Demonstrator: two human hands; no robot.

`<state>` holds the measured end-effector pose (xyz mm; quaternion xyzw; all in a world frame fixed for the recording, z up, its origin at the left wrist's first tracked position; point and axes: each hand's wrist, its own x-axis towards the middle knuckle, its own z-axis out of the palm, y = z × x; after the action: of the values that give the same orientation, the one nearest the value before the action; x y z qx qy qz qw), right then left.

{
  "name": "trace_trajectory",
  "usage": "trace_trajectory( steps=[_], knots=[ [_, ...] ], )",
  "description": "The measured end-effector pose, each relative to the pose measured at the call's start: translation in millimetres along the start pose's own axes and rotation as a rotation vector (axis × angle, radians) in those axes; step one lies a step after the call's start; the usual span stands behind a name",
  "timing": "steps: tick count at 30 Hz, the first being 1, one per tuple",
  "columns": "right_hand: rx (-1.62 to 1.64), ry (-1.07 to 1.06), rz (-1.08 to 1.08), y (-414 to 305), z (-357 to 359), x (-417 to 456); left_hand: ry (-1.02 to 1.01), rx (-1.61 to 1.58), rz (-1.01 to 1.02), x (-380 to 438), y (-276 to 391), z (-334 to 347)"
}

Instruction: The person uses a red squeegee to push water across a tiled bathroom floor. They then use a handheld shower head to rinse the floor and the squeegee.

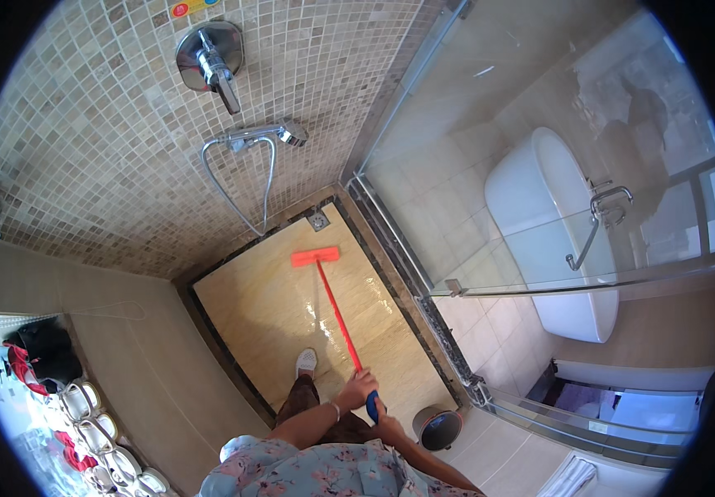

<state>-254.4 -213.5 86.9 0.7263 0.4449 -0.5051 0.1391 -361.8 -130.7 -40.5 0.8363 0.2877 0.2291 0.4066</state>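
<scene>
A red pole (337, 315) with a dark blue grip (371, 407) slants up from my hands across the shower floor. My left hand (359, 389) wraps around the red shaft just above that grip, a thin bracelet at its wrist. Lower down, my right hand (387, 425) holds the blue end. At the far end is a flat, rectangular red floor-cleaning head (315, 256), lying on the yellowish stone floor (258, 304). Whether bristles or a blade sit beneath it is hidden. Wet patches shine along the floor beside the pole.
A square metal drain (317, 220) lies in the far corner. A hand shower (264, 133) and mixer valve (211, 59) are on the mosaic wall. A dark bucket (438, 428) stands at lower right. Glass panels separate the white bathtub (537, 186). Several shoes (96, 428) line the left ledge.
</scene>
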Motion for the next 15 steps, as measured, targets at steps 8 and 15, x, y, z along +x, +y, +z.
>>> trace_trajectory(
  steps=[8, 15],
  knots=[
    [0.041, 0.116, 0.027, -69, -44, 30, -0.154, -0.111, -0.025, 47, -48, -54],
    [0.032, 0.186, -0.046, -77, -82, 94, -0.007, -0.078, 0.061, 109, -94, -77]
  ],
)
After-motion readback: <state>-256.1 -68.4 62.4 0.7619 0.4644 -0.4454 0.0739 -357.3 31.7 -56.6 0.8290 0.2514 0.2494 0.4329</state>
